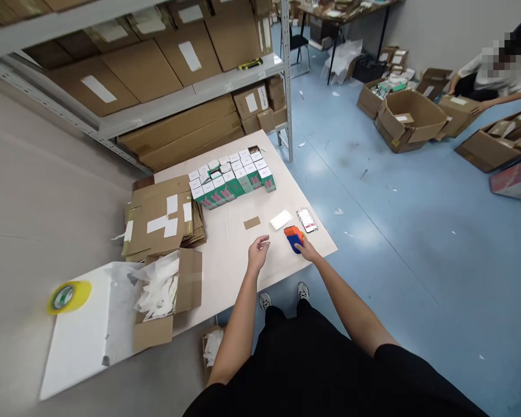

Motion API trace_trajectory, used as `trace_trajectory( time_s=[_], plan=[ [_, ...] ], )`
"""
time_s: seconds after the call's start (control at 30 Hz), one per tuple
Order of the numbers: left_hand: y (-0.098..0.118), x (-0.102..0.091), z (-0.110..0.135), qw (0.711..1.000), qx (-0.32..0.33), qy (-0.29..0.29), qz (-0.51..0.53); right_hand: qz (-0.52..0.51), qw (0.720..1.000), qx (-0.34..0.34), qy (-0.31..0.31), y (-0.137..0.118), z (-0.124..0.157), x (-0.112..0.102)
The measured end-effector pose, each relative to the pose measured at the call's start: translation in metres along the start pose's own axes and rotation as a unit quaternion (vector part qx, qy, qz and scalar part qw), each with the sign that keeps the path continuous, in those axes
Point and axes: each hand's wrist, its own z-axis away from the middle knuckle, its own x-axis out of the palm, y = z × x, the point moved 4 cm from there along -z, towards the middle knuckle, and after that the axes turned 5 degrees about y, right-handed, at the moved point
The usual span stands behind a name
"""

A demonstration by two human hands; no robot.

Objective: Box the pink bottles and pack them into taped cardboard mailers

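Observation:
My right hand (307, 249) grips an orange and blue tape dispenser (293, 238) above the front right part of the table (230, 255). A bit of yellow shows at the dispenser's right side. To its left, my left hand (257, 253) hovers over the table with its fingers loosely bent and apart, holding nothing. Just beyond the hands lie a small brown cardboard piece (252, 222) and a white card-like piece (281, 219). A phone-like item (307, 220), partly blurred out, rests near the table's right edge.
Several green and white boxes (234, 180) stand in rows at the back. On the left are flattened cartons (156, 217), an open carton (189, 281) of white scraps and a yellow tape roll (69, 296). Metal shelving (191, 95) rises behind. A person (497, 75) handles cartons far right.

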Motion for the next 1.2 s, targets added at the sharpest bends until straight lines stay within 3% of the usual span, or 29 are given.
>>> trace_trajectory(
  time_s=[0.13, 0.27, 0.4, 0.5, 0.6, 0.73, 0.97, 1.2],
  plan=[
    [0.057, 0.002, -0.02, 0.997, 0.071, -0.012, -0.015, -0.111, 0.99, -0.058, -0.071, -0.06, 0.013, -0.014],
    [0.122, -0.01, -0.027, 0.985, 0.152, -0.074, -0.032, -0.166, 0.971, -0.126, -0.115, -0.12, 0.023, -0.023],
    [0.175, -0.027, -0.011, 0.959, 0.216, -0.17, -0.071, -0.118, 0.966, -0.196, -0.119, -0.163, 0.03, -0.032],
    [0.201, -0.037, 0.008, 0.94, 0.251, -0.208, -0.102, -0.082, 0.962, -0.242, -0.099, -0.186, 0.033, -0.038],
    [0.216, -0.044, 0.023, 0.927, 0.286, -0.208, -0.124, -0.063, 0.96, -0.259, -0.081, -0.201, 0.033, -0.04],
    [0.228, -0.052, 0.032, 0.92, 0.329, -0.145, -0.154, -0.063, 0.955, -0.282, -0.072, -0.216, 0.032, -0.041],
    [0.236, -0.059, 0.035, 0.892, 0.353, -0.164, -0.231, -0.068, 0.931, -0.346, -0.093, -0.241, 0.036, -0.04],
    [0.246, -0.064, 0.041, 0.881, 0.351, -0.188, -0.255, -0.048, 0.928, -0.357, -0.091, -0.253, 0.038, -0.04]
  ],
)
